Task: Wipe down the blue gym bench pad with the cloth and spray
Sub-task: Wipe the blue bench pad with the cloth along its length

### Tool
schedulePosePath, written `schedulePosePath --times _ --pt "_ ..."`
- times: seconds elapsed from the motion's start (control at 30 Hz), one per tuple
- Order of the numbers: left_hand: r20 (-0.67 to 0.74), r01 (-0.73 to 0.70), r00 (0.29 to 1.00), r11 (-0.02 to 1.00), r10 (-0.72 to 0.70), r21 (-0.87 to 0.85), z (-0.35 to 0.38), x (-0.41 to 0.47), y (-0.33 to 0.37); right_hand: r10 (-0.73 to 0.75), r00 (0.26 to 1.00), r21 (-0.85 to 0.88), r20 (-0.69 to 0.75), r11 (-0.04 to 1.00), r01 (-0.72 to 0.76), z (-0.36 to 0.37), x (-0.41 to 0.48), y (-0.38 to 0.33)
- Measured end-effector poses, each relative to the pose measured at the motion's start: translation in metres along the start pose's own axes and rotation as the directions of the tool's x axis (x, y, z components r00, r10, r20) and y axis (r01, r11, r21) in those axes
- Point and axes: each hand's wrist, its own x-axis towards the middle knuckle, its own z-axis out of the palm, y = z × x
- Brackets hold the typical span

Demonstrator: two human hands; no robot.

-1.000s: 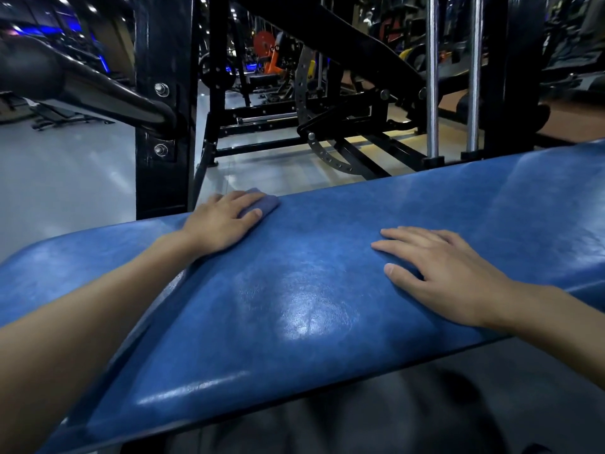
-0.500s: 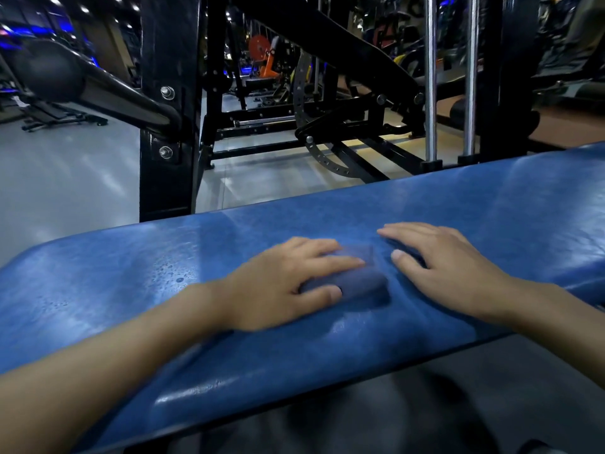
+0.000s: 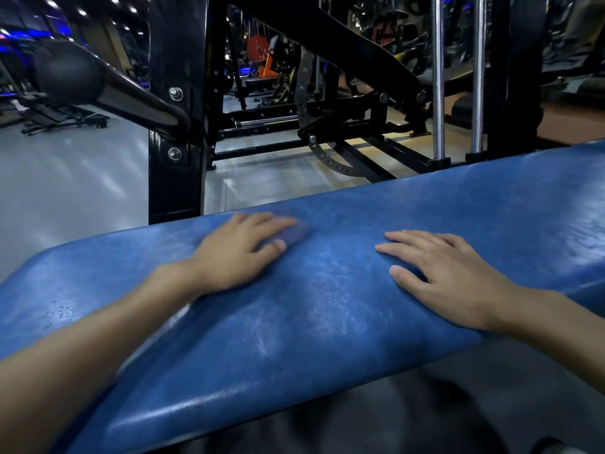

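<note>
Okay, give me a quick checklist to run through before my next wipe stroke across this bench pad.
1. Cloth under the wiping hand: ok. The left hand presses the cloth flat on the blue pad.
2. Cloth coverage: cannot tell. Only a blurred corner shows past the fingers.
3. Bracing hand: ok. The right hand lies flat and empty on the pad, apart from the cloth.
4. Path to the right: not ok. The right hand sits in the way of a stroke that way.
5. Spray bottle within reach: cannot tell. None is in view.
6. Pad wet enough: cannot tell. It shines, but that may be glare.
</note>
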Motion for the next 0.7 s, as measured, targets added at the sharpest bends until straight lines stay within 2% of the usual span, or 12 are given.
schedulePosePath --times 0.07,0.13,0.2,0.27,0.33,0.4,0.57,0.63,0.7 --pt "0.019 -0.221 0.975 0.975 0.221 -0.002 0.003 -0.027 0.043 -0.004 1.0 0.044 -0.029 0.999 0.006 0.002 0.001 0.003" --pt "0.008 -0.423 0.906 0.906 0.423 -0.004 0.004 -0.054 0.079 0.006 0.996 0.107 -0.09 0.994 0.003 0.002 0.003 0.005" --pt "0.0 -0.525 0.851 0.851 0.525 -0.007 0.005 -0.067 0.092 0.046 0.987 0.176 -0.154 0.984 -0.018 0.0 0.005 0.004" --pt "0.01 -0.535 0.844 0.843 0.536 -0.061 0.003 -0.067 0.09 0.059 0.983 0.14 -0.176 0.99 -0.034 0.0 0.004 0.002" --pt "0.054 -0.485 0.866 0.862 0.497 -0.149 0.001 -0.055 0.078 0.036 0.984 0.051 -0.174 0.998 -0.028 0.002 0.002 -0.001" --pt "0.075 -0.41 0.903 0.899 0.424 -0.152 0.003 -0.035 0.054 0.031 0.987 0.048 -0.16 0.999 -0.024 0.001 0.0 -0.007" --pt "0.009 -0.09 0.996 0.992 0.091 -0.085 0.001 0.015 -0.045 0.033 0.999 0.091 -0.042 0.995 -0.029 0.003 -0.001 -0.033" --pt "-0.035 0.079 0.996 0.995 -0.081 -0.055 -0.004 0.024 -0.08 0.021 1.0 0.036 0.002 0.999 -0.021 0.008 0.0 -0.04" --pt "-0.044 0.192 0.98 0.981 -0.193 -0.02 -0.005 0.029 -0.093 0.028 1.0 0.001 0.002 1.0 -0.028 0.01 0.0 -0.042"
